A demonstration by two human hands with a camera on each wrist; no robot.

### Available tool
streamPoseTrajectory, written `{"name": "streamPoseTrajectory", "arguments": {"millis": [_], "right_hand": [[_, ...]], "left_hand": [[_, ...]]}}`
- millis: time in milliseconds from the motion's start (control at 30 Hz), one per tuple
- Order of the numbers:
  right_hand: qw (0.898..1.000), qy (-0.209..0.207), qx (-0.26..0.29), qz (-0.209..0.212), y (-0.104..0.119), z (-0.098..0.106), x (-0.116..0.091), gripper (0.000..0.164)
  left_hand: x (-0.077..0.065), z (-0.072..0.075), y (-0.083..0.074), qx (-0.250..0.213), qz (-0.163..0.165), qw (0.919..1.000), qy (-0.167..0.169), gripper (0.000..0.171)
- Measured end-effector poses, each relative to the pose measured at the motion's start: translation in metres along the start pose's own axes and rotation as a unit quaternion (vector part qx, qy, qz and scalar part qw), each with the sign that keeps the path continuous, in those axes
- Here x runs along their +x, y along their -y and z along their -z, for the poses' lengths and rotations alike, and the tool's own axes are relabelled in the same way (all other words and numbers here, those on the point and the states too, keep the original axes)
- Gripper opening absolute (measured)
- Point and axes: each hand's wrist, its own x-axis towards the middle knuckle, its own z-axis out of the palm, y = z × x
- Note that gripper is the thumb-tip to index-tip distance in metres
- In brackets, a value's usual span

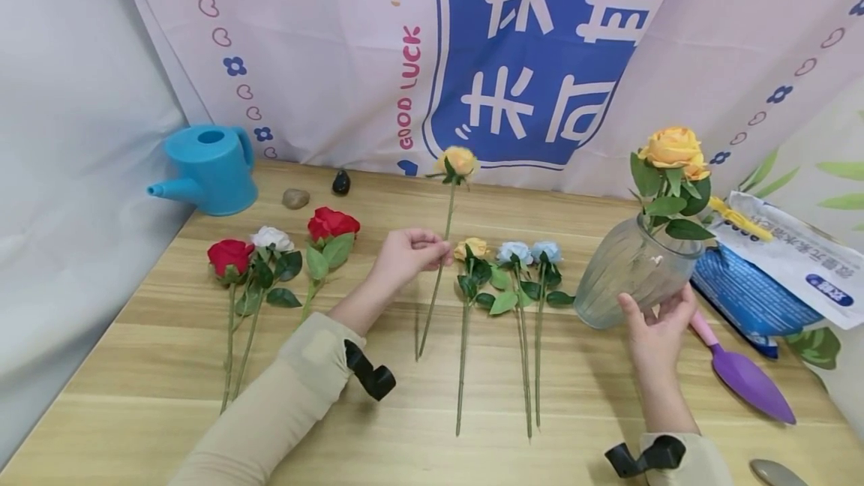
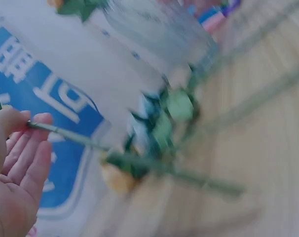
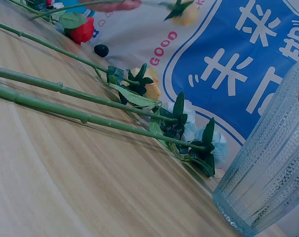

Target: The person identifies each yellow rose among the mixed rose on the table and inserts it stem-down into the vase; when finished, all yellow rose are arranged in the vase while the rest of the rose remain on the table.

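Note:
My left hand (image 1: 412, 255) pinches the green stem of a single yellow rose (image 1: 459, 161) between thumb and fingers, bloom up, above the table. In the left wrist view the lower stem (image 2: 139, 160) slants down past the fingers, somewhat blurred. At the right, my right hand (image 1: 658, 328) grips a ribbed clear glass vase (image 1: 631, 268) by its lower side. The vase leans to the right, and yellow roses (image 1: 673, 147) with green leaves rise from its mouth. Between the hands lie another yellow rose (image 1: 470, 250) and two pale blue roses (image 1: 515, 252).
Two red roses (image 1: 231, 257) and a white rose (image 1: 272, 238) lie at the left. Behind them stand a blue watering can (image 1: 212, 171) and two stones (image 1: 295, 198). A purple trowel (image 1: 752, 385) and a blue-white bag (image 1: 756, 291) sit beyond the vase.

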Motion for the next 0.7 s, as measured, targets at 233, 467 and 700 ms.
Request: {"name": "streamPoseTrajectory", "arguments": {"millis": [233,467,700], "right_hand": [[1.000,0.000,-0.001,0.001,0.000,0.001,-0.001,0.074],[1.000,0.004,-0.020,-0.001,0.002,0.002,-0.001,0.073],[1.000,0.006,-0.028,-0.012,0.002,0.001,-0.001,0.073]], "left_hand": [[-0.007,-0.026,-0.035,-0.134,-0.092,0.9866,-0.005,0.016],[-0.006,-0.062,-0.064,-0.224,-0.191,0.9555,0.013,0.015],[0.002,-0.103,-0.091,-0.299,-0.273,0.9140,0.022,0.022]]}}
